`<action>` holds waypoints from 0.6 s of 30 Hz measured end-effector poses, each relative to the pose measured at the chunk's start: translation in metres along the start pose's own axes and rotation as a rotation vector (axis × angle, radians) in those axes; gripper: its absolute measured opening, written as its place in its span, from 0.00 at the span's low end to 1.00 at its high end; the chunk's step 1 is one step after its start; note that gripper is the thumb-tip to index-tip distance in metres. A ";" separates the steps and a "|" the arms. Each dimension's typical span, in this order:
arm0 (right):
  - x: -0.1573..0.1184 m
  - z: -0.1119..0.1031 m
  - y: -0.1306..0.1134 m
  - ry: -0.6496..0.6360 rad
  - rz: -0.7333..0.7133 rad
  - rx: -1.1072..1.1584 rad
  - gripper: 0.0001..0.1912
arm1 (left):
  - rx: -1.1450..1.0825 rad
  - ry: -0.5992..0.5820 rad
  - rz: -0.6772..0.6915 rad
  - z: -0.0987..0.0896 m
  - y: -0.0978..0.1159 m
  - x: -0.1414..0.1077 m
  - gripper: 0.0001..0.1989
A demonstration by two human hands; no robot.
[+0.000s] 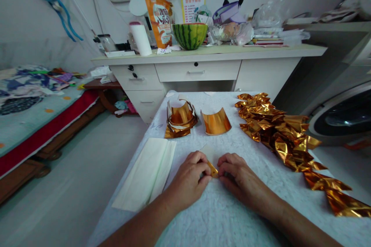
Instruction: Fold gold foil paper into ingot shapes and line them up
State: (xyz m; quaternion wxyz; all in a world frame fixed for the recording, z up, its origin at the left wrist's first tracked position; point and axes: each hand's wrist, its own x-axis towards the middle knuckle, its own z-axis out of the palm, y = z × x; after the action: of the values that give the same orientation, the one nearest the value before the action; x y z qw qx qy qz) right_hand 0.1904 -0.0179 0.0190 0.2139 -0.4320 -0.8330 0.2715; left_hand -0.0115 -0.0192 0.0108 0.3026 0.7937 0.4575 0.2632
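Note:
Between my two hands, low over the cloth-covered table, is a small piece of gold foil paper (213, 170) with a pale sheet edge behind it. My left hand (193, 173) pinches its left end, fingers closed. The other end is pinched by my right hand (236, 173), also closed. Much of the piece is hidden by my fingers. Just beyond lie a curved gold foil sheet (216, 121) and a stack of curled gold foil sheets (181, 117). To the right spreads a pile of folded gold foil pieces (278, 127).
A stack of whitish paper (142, 173) lies left of my hands on the table (208, 216). Behind stands a white desk (203, 67) bearing a cut watermelon (189, 36) and an orange pouch (159, 19). A bed (43, 115) is at left, a washing machine (344, 96) at right.

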 end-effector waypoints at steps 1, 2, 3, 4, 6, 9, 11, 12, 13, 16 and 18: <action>0.000 0.000 0.000 0.002 0.014 0.004 0.08 | -0.005 -0.002 -0.006 0.000 0.000 0.000 0.08; 0.000 0.001 0.001 0.005 0.025 0.006 0.07 | -0.007 -0.006 -0.013 0.000 0.001 0.000 0.08; 0.000 0.002 0.001 0.009 0.035 0.006 0.06 | -0.007 -0.009 -0.019 0.000 0.002 0.000 0.07; -0.001 0.002 0.002 0.011 0.045 0.003 0.06 | -0.006 -0.013 -0.024 0.000 0.002 0.000 0.07; 0.000 0.004 0.003 0.020 0.064 -0.004 0.05 | -0.001 -0.017 -0.028 0.000 0.004 0.001 0.07; 0.001 0.006 0.003 0.030 0.093 -0.012 0.06 | 0.016 -0.007 -0.034 0.002 0.006 0.002 0.07; 0.002 0.007 0.001 0.044 0.121 -0.029 0.06 | 0.040 0.004 -0.046 0.004 0.006 0.002 0.07; 0.002 0.008 0.000 0.052 0.138 -0.043 0.06 | 0.056 0.010 -0.053 0.004 0.006 0.002 0.07; 0.003 0.009 0.000 0.060 0.153 -0.058 0.06 | 0.071 0.014 -0.058 0.005 0.006 0.002 0.07; 0.004 0.013 -0.001 0.079 0.178 -0.094 0.06 | 0.108 0.027 -0.061 0.007 0.006 0.001 0.07; 0.004 0.014 -0.001 0.095 0.180 -0.106 0.07 | 0.126 0.035 -0.064 0.008 0.007 0.001 0.07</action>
State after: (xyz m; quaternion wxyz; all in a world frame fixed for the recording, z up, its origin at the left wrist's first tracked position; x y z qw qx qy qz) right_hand 0.1790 -0.0187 0.0091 0.2048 -0.5283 -0.7928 0.2245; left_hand -0.0015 -0.0230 0.0104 0.2522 0.7914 0.5035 0.2379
